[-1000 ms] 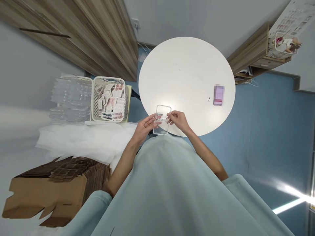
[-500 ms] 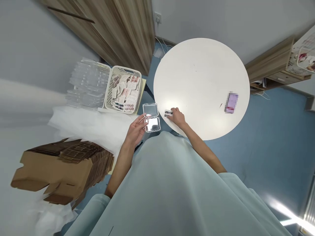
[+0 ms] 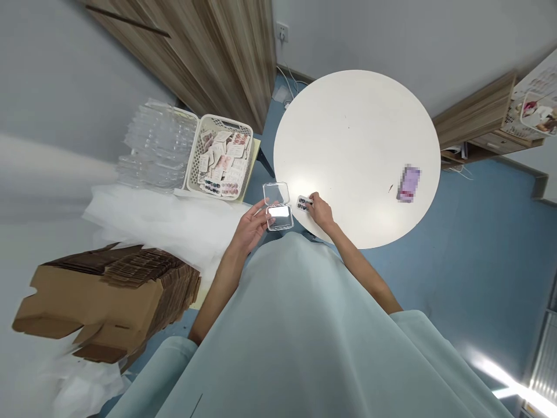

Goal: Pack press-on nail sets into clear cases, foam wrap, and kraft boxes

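Observation:
My left hand grips a small clear plastic box by its left side. The box's lid stands open, tipped away from me, and nothing shows inside. My right hand pinches a small white card bearing rows of dark, shiny round pieces; their exact kind is too small to make out. Card and hand are over the near left edge of the round white table, just right of the box.
A white basket of similar cards stands to the left, beside stacked clear plastic boxes. White sheets and folded brown cardboard boxes lie nearer me. A blurred purple object rests on the table's right side.
My left hand has carried the open box a little to the right, closer to the table edge. My right hand has shifted slightly right with the card.

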The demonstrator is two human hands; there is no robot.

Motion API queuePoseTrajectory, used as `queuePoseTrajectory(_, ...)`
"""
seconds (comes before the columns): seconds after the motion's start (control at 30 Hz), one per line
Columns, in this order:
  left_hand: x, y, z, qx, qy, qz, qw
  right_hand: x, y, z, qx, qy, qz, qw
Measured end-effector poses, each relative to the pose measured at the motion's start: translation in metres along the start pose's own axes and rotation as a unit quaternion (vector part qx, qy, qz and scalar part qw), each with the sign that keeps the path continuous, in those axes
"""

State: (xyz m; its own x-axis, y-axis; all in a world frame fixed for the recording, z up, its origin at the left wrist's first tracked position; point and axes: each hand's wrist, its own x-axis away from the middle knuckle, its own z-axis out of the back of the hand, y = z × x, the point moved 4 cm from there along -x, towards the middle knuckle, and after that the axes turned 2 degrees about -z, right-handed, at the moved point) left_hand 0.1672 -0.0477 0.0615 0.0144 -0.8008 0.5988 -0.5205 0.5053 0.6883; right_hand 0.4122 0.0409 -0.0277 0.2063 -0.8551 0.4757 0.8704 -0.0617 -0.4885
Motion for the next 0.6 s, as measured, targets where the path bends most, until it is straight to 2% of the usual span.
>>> queuePoseTrajectory(0.17,-0.009,0.001,-0.03,-0.019,-0.054,0.015,0.998,0.034,0.016,0.051,-0.115,0.1,0.007,0.988)
queuePoseTrajectory(0.33,-0.016,0.0,-0.061,-0.037,-0.1,0.019,0.994,0.082,0.006,0.114,-0.227,0.195,0.018,0.954)
queuePoseTrajectory(0.43,-0.02,-0.002,-0.078,-0.048,-0.122,0.026,0.991,0.1,-0.011,0.13,-0.246,0.173,0.047,0.952)
queuePoseTrajectory(0.6,-0.027,-0.008,-0.095,-0.075,-0.143,0.046,0.986,0.106,-0.024,0.13,-0.193,0.135,0.104,0.966)
